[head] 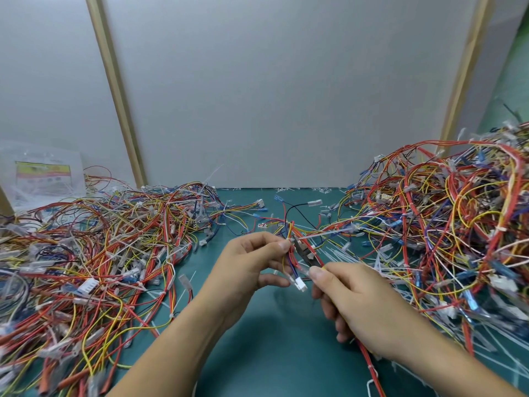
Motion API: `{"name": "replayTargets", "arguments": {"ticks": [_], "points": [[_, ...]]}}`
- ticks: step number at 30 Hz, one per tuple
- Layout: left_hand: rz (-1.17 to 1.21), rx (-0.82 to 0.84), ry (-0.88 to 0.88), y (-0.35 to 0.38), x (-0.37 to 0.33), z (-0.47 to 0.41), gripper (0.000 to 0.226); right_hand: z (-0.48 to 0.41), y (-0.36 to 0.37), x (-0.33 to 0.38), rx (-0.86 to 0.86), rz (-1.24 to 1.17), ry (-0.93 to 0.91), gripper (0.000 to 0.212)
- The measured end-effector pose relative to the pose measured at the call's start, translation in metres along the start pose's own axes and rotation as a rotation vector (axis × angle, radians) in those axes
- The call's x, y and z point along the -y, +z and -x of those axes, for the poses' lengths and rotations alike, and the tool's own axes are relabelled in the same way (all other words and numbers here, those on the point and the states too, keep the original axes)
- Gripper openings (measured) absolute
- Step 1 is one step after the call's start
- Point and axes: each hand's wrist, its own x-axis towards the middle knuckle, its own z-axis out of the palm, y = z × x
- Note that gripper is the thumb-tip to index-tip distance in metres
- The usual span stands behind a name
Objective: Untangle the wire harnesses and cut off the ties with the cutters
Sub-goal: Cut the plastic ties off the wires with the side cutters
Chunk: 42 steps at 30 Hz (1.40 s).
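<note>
The right hand (363,305), nearest the front edge of the bench (272,339), has its fingers curled round the handles of the cutters (305,253), with the thumb on top. The cutters are a long thin shape. They point away from this hand, up and to the left, toward the other hand. Just to the left, the left hand (249,265) pinches a small wire harness (287,263) between its thumb and first finger. The harness hangs down from the pinch and ends in a white plug (300,283) between the two hands. The tip of the cutters sits right beside the left thumb, where a white tie (323,234) wraps the wires. The long tail of the tie sticks out to the right, across the line of the cutters. I cannot tell if the blades are round the tie yet. I think the snip comes next, and the tip must stay clear of the wires and the thumb. Past the hands, cut ties (352,259) lie on the bench. One big pile of wires (100,239) fills the left side, and a taller heap of wires (443,219) fills the right side.
</note>
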Motion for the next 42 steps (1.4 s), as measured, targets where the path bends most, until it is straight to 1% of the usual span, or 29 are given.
{"name": "replayTargets", "arguments": {"ticks": [2, 5, 16, 19, 22, 25, 38, 42], "points": [[0.030, 0.017, -0.011, 0.0005, 0.0018, -0.0001, 0.011, -0.0001, 0.0006, 0.0006, 0.000, -0.030, 0.009, 0.039], [0.057, 0.000, 0.011, 0.0015, 0.0056, -0.0012, 0.012, 0.0002, 0.0013, 0.0025, 0.006, -0.072, 0.029, 0.039], [0.067, -0.057, 0.088, 0.0065, 0.0075, -0.0013, 0.028, 0.0004, 0.0020, 0.0041, 0.019, -0.105, 0.059, 0.040], [0.051, -0.069, 0.105, 0.0071, 0.0065, -0.0001, 0.025, -0.0001, 0.0027, 0.0041, 0.018, -0.112, 0.065, 0.040], [0.036, -0.080, 0.117, 0.0076, 0.0063, 0.0001, 0.015, 0.0001, 0.0028, 0.0037, 0.021, -0.110, 0.063, 0.040], [0.029, -0.093, 0.127, 0.0082, 0.0060, 0.0004, 0.011, 0.0005, 0.0025, 0.0041, 0.021, -0.103, 0.060, 0.039], [0.006, -0.137, 0.175, 0.0085, 0.0068, 0.0004, 0.012, 0.0008, 0.0018, 0.0062, 0.030, -0.117, 0.088, 0.039], [-0.050, -0.153, 0.234, 0.0091, 0.0081, 0.0006, 0.015, 0.0016, 0.0003, 0.0085, 0.034, -0.099, 0.089, 0.039]]}}
